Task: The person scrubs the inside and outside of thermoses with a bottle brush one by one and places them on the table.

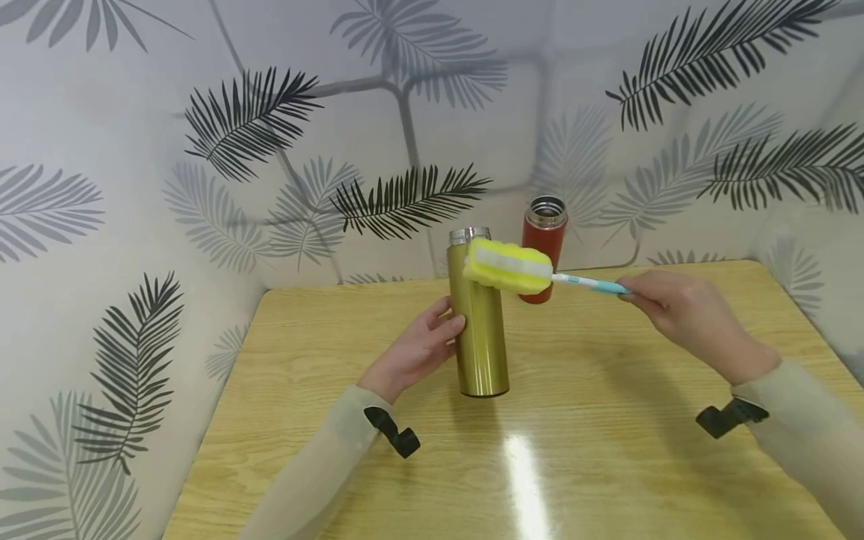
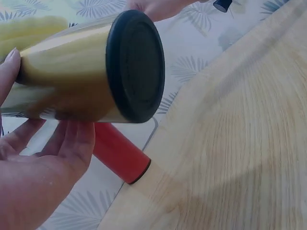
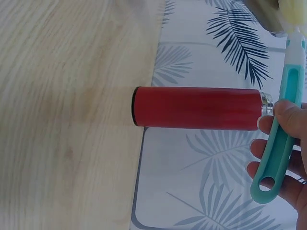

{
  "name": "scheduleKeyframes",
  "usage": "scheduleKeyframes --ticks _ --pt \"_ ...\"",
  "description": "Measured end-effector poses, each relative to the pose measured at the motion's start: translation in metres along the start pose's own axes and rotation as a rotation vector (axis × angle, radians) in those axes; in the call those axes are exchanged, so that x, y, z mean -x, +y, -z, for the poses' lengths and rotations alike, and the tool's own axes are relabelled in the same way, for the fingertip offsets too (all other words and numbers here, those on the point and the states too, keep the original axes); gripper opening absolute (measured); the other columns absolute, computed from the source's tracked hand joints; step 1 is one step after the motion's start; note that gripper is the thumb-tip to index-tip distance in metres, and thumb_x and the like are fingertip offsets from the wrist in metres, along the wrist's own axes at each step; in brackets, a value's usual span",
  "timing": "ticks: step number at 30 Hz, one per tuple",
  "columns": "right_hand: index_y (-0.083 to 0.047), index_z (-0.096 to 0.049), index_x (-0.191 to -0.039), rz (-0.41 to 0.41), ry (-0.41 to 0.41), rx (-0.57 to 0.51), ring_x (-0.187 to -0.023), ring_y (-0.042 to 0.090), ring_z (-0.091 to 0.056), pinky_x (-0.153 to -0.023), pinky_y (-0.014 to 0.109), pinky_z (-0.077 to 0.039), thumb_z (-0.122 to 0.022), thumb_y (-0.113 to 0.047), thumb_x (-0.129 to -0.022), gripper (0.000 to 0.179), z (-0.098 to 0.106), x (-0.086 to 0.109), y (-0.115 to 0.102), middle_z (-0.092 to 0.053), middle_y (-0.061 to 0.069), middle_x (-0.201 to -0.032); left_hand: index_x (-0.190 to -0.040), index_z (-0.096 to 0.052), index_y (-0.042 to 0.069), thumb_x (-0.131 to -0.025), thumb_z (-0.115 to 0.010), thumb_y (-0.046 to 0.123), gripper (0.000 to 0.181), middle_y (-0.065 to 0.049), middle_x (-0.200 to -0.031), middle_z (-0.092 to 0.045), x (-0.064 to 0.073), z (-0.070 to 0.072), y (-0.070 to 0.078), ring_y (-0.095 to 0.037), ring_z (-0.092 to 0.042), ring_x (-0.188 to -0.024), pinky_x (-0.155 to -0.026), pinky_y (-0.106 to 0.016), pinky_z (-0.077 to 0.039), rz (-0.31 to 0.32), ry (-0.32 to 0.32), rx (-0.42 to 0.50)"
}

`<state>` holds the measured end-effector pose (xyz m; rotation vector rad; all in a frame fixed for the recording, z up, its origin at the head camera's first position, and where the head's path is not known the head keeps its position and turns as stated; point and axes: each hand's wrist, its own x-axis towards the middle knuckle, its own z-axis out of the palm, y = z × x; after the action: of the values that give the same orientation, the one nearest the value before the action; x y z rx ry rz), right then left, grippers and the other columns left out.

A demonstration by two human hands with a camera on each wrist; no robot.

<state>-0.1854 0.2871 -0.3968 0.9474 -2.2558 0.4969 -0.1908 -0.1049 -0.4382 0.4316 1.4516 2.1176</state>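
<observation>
A gold thermos bottle [image 1: 481, 337] with a bare steel mouth is held up by my left hand [image 1: 424, 346], the fingers wrapped round its side. In the left wrist view its black base [image 2: 139, 67] faces the camera, off the table. With my right hand [image 1: 688, 311] I pinch the teal handle of a sponge bottle brush [image 3: 283, 115]. The brush's yellow sponge head [image 1: 509, 266] lies across the front of the gold bottle's upper part in the head view; whether they touch I cannot tell. My left fingertips are partly hidden behind the bottle.
Behind the brush, a red thermos bottle [image 1: 538, 244] with an open steel mouth stands upright near the table's back edge. The wooden table [image 1: 607, 450] meets a wall [image 1: 304, 187] with a leaf pattern. A black strap [image 1: 732, 415] sits on the right wrist.
</observation>
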Motion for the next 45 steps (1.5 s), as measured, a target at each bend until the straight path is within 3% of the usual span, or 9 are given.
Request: scheduleKeyframes --ticks 4,7,10,20,25,29,33,38,45 --pt "-0.002 -0.08 -0.104 0.044 -0.011 -0.018 -0.075 0.027 -0.074 -0.062 0.045 -0.058 -0.039 -0.051 -0.11 0.065 -0.003 0.006 -0.003 -0.078 0.008 -0.09 -0.157 -0.035 0.002 -0.091 -0.077 0.049 0.092 -0.001 -0.129 -0.061 0.0 0.003 0.001 -0.016 -0.058 -0.121 -0.106 -0.037 -0.046 -0.02 0.013 0.002" --pt "-0.004 -0.08 -0.105 0.072 -0.036 -0.029 -0.078 0.025 -0.074 -0.064 0.044 -0.059 -0.038 -0.051 -0.11 0.063 -0.005 0.011 -0.005 -0.078 0.006 -0.091 -0.154 -0.04 0.001 -0.105 -0.063 0.035 0.063 0.0 -0.123 -0.065 0.0 0.005 0.003 -0.015 -0.061 -0.115 -0.098 -0.038 -0.051 -0.018 0.073 0.024" --pt "-0.005 -0.079 -0.105 0.091 -0.069 -0.036 -0.08 0.023 -0.074 -0.065 0.042 -0.059 -0.036 -0.05 -0.111 0.062 -0.007 0.017 -0.007 -0.078 0.004 -0.093 -0.15 -0.043 0.006 -0.11 -0.054 0.022 0.045 0.0 -0.114 -0.068 0.0 0.007 0.006 -0.015 -0.065 -0.104 -0.087 -0.038 -0.054 0.004 0.159 0.047" --pt "-0.01 -0.08 -0.104 0.151 -0.079 -0.045 -0.073 0.014 -0.071 -0.059 0.032 -0.057 -0.036 -0.05 -0.111 0.061 -0.011 0.025 -0.007 -0.076 -0.004 -0.09 -0.148 -0.045 0.015 -0.112 -0.046 0.02 0.036 -0.004 -0.114 -0.067 -0.004 0.007 0.01 -0.018 -0.066 -0.099 -0.085 -0.036 -0.055 -0.029 0.237 0.112" --pt "-0.009 -0.08 -0.104 0.101 -0.08 -0.038 -0.076 0.018 -0.072 -0.062 0.035 -0.057 -0.035 -0.052 -0.11 0.062 -0.009 0.025 -0.004 -0.077 -0.001 -0.091 -0.155 -0.041 0.01 -0.112 -0.047 0.017 0.044 -0.002 -0.113 -0.069 -0.002 0.007 0.008 -0.016 -0.067 -0.097 -0.084 -0.035 -0.056 -0.031 0.195 0.114" --pt "-0.007 -0.077 -0.111 0.052 -0.073 -0.031 -0.075 0.019 -0.073 -0.061 0.035 -0.057 -0.035 -0.053 -0.109 0.063 -0.005 0.02 -0.002 -0.078 0.002 -0.094 -0.154 -0.041 0.017 -0.112 -0.048 0.018 0.043 0.0 -0.105 -0.071 0.0 0.006 0.005 -0.014 -0.067 -0.09 -0.08 -0.035 -0.056 -0.028 0.144 0.109" --pt "-0.007 -0.073 -0.108 0.025 -0.043 -0.018 -0.07 0.017 -0.072 -0.059 0.033 -0.055 -0.036 -0.053 -0.109 0.059 -0.001 0.014 -0.002 -0.077 0.002 -0.092 -0.145 -0.045 0.024 -0.105 -0.064 0.028 0.044 0.001 -0.102 -0.07 0.001 0.006 0.001 -0.013 -0.066 -0.088 -0.078 -0.034 -0.055 -0.036 0.086 0.134" --pt "-0.009 -0.073 -0.1 0.023 0.011 -0.021 -0.069 0.012 -0.065 -0.06 0.025 -0.051 -0.041 -0.051 -0.109 0.053 0.002 0.008 -0.003 -0.073 -0.001 -0.09 -0.139 -0.046 0.029 -0.079 -0.09 0.042 0.076 0.0 -0.115 -0.066 0.001 0.004 -0.005 -0.015 -0.065 -0.1 -0.085 -0.034 -0.055 -0.039 0.018 0.171" --pt "-0.007 -0.072 -0.098 0.015 0.1 -0.001 -0.063 0.008 -0.053 -0.055 0.023 -0.043 -0.045 -0.05 -0.109 0.052 0.003 0.003 0.001 -0.066 0.0 -0.084 -0.151 -0.037 0.023 -0.067 -0.096 0.045 0.105 -0.004 -0.127 -0.06 -0.002 -0.003 -0.007 -0.019 -0.063 -0.113 -0.099 -0.037 -0.05 -0.017 0.049 0.08"
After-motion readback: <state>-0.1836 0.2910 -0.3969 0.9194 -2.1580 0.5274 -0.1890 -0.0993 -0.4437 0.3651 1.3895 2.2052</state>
